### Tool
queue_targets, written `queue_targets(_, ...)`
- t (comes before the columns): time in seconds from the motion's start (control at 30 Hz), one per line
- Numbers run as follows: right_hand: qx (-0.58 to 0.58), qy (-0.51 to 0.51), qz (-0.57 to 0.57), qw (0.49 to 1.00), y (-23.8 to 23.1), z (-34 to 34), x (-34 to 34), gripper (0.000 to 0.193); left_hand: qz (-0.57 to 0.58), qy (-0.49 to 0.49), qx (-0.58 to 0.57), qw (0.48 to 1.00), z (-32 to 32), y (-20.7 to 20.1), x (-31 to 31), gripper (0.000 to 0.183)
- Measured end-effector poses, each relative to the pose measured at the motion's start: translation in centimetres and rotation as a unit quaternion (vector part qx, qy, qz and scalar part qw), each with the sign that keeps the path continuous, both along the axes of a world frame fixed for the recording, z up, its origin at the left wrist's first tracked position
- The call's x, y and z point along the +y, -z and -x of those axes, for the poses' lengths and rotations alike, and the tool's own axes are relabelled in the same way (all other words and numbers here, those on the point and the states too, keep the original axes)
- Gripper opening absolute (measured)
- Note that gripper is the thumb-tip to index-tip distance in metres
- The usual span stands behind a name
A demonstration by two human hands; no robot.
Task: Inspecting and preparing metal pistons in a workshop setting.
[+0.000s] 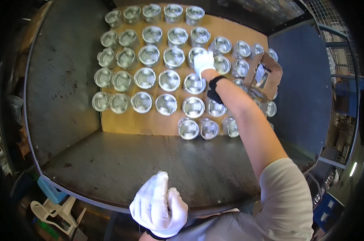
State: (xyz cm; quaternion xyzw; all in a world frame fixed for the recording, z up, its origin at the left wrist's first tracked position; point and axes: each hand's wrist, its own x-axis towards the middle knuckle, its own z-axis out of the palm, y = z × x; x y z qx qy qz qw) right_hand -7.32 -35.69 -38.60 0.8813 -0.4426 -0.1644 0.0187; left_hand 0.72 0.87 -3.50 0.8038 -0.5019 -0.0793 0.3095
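Note:
Rows of silver metal pistons (169, 80) stand on a brown cardboard sheet (137, 126) inside a large metal bin. My right hand (204, 63), in a white glove, reaches far into the rows. Its fingers are bunched at the right rim of one piston (195, 54), partly covering it; the fingertips are hard to make out. Close to me, above the bin's front edge, is my left hand (160, 205), also gloved in white. Its fingers are curled in toward the thumb, and whatever may lie inside them is hidden.
An open cardboard box (270, 82) with small items inside rests over the pistons at the right. Dark metal walls (65, 80) enclose the sheet on the sides. A white plastic chair (55, 213) and a blue stool (51, 189) stand outside, at the lower left.

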Motion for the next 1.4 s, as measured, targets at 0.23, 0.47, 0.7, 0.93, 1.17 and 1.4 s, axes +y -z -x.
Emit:
queue_targets(0.23, -0.028, 0.042, -0.051, 0.997, -8.7, 0.1, 0.6, 0.024, 0.025, -0.016, -0.009, 1.000, 0.0, -0.5, 0.2, 0.033)
queue_targets(0.47, -0.526, 0.174, -0.416, 0.721, -19.7, 8.1, -0.6, 0.019, 0.060, -0.039, -0.036, 0.997, 0.7, -0.9, 0.4, 0.021)
queue_targets(0.7, -0.691, 0.192, -0.460, 0.524, -35.6, 12.7, 7.5, 0.027, 0.068, -0.055, -0.037, 0.995, 0.8, -0.5, 1.8, 0.024)
queue_targets(0.93, -0.723, 0.232, -0.495, 0.423, -45.0, 19.8, 15.8, 0.024, 0.120, -0.033, -0.080, 0.989, 0.7, 0.7, 2.2, 0.024)
queue_targets(1.17, -0.769, 0.213, -0.447, 0.404, -46.0, 23.7, 23.0, 0.026, 0.097, 0.000, -0.077, 0.992, 0.1, 1.6, 2.4, 0.033)
queue_targets(1.4, -0.658, 0.072, -0.456, 0.595, -47.7, 24.2, 27.0, 0.022, -0.010, 0.186, 0.704, 0.685, 9.9, -7.3, 2.5, 0.052)
